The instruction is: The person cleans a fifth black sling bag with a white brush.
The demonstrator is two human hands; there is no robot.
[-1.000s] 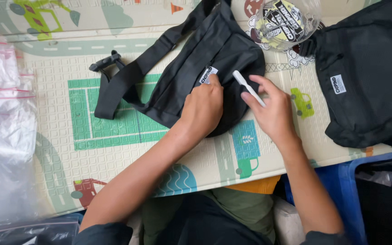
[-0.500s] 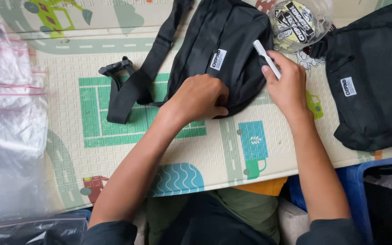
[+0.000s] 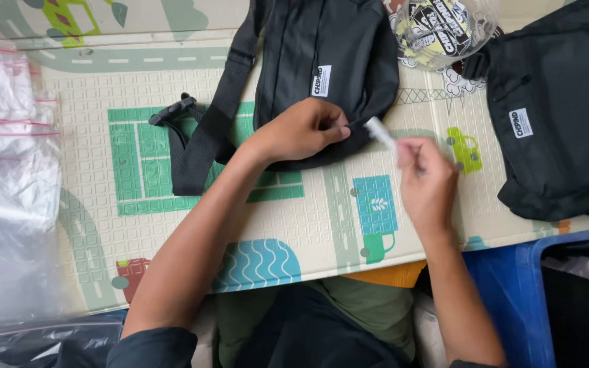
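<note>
A black sling bag (image 3: 322, 48) with a small white label lies on a patterned play mat (image 3: 172, 225). Its strap (image 3: 206, 136) and black buckle (image 3: 172, 109) trail off to the left. My left hand (image 3: 301, 129) pinches the bag's near edge with closed fingers. My right hand (image 3: 427, 180), blurred by motion, holds a thin white stick-like item (image 3: 380, 131) just right of the bag's edge.
A second black bag (image 3: 553, 116) with a white label lies at the right. A clear bag of printed stickers (image 3: 444, 27) sits at the top. Clear plastic bags (image 3: 8, 170) pile at the left. A blue bin (image 3: 547, 300) stands at the lower right.
The view has shifted, so the bag sits higher in frame. My left hand slid from the bag's front to its near edge. My right hand pulled down and right, off the bag, with the white item.
</note>
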